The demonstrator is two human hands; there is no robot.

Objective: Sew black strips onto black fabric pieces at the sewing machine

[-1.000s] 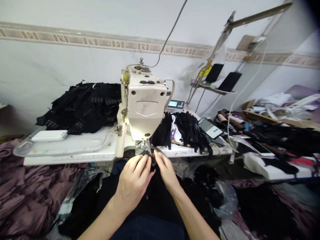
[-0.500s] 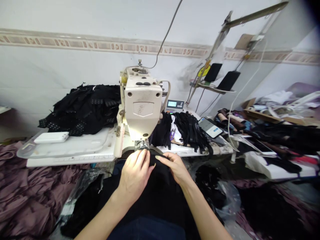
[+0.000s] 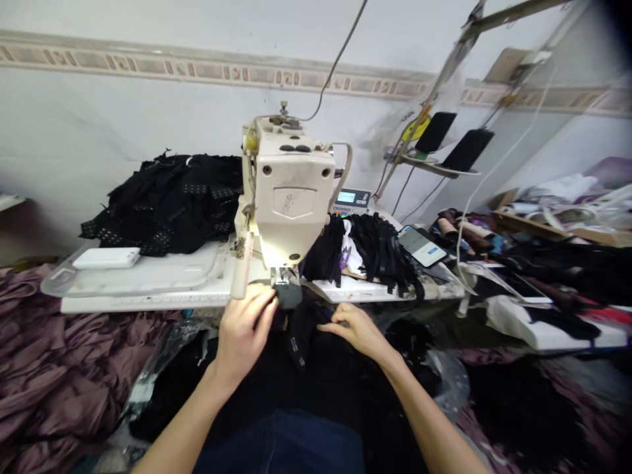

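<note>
Hands have moved apart since the previous view. Left hand point(image 3: 241, 336) has shifted left, fingers touching the black fabric piece point(image 3: 289, 297) at the presser foot point(image 3: 281, 277); whether it grips cannot be determined. Right hand point(image 3: 358, 332), fingers loosely curled, rests on black cloth point(image 3: 316, 375). Beyond stands the sewing machine head point(image 3: 291, 191), with a black fabric pile point(image 3: 168, 204) to its left.

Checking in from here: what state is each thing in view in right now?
Left hand: fingers on the black fabric.
Right hand: lying on the black fabric, away from the machine.
Black fabric: bunched at the presser foot, rest in lap.
Sewing machine: lamp lit.
Control panel: display lit.
Phone: lying on table, screen lit.
</note>
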